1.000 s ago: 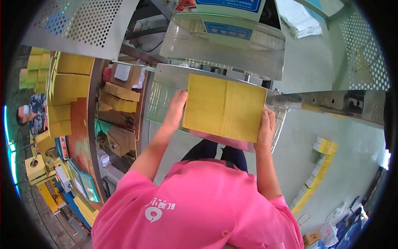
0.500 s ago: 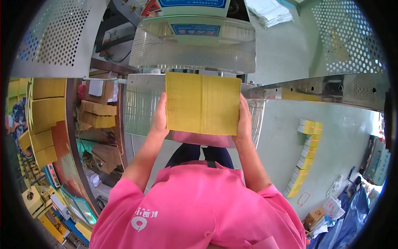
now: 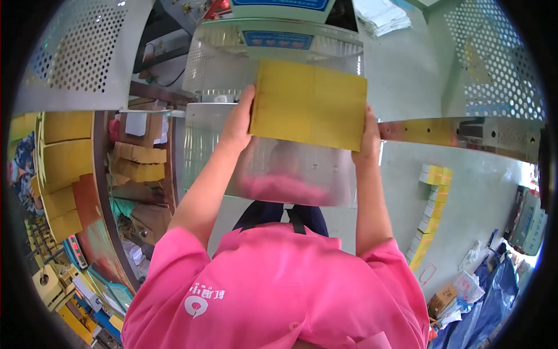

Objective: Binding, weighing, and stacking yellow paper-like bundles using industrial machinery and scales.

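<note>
Yellow card stack (image 3: 308, 103) flat, long axis left-right; left hand (image 3: 237, 125), right hand (image 3: 370, 135) gripping ends.

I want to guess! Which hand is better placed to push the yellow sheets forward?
Probably neither: the left hand and right hand grip opposite edges of the yellow sheets alike, so both would push together.

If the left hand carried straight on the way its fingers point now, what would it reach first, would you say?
Probably the shiny perforated metal machine housing just beyond the left hand, which grips the flat yellow cardboard sheet; depth is unclear.
</note>
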A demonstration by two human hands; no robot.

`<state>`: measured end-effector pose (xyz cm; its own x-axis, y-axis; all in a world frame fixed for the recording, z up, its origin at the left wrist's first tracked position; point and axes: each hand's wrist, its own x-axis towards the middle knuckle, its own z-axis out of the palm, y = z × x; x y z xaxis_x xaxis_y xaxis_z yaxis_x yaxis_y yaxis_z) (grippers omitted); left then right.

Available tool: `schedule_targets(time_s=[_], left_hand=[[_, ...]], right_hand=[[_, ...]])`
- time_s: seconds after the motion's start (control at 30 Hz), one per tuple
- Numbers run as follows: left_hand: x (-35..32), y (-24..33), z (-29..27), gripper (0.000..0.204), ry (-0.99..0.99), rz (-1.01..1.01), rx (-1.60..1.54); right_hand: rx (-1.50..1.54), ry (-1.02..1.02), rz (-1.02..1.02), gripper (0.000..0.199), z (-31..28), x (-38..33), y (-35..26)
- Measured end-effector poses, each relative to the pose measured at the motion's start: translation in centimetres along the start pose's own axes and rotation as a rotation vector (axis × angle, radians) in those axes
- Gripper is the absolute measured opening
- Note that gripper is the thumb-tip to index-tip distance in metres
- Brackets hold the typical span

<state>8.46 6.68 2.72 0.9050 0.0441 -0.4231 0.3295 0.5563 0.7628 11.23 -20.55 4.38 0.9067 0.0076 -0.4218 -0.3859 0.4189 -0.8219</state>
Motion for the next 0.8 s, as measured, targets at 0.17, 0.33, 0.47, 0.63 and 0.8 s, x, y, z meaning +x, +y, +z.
schedule_targets(time_s=[0.17,0.33,0.47,0.63,0.8], left_hand=[[-1.3,2.1,0.6,0.073,-0.186,-0.002,0.038],[-3.0,3.3,-1.1,0.093,-0.35,0.098,0.335],[-3.4,4.6,-1.3,0.112,-0.508,0.225,0.731],[-3.0,5.0,-2.6,0.114,-0.464,0.303,1.041],[-2.8,5.3,-2.3,0.112,-0.431,0.324,1.095]], right_hand=[[0.018,0.066,0.003,0.04,-0.3,0.4,0.0],[0.027,-0.027,-0.04,0.04,-0.6,0.7,0.5],[0.032,0.013,-0.066,0.039,-0.6,0.6,0.6],[0.01,0.075,-0.009,0.04,-0.3,0.3,0.5],[0.012,0.068,-0.014,0.04,-0.9,0.7,0.9]])
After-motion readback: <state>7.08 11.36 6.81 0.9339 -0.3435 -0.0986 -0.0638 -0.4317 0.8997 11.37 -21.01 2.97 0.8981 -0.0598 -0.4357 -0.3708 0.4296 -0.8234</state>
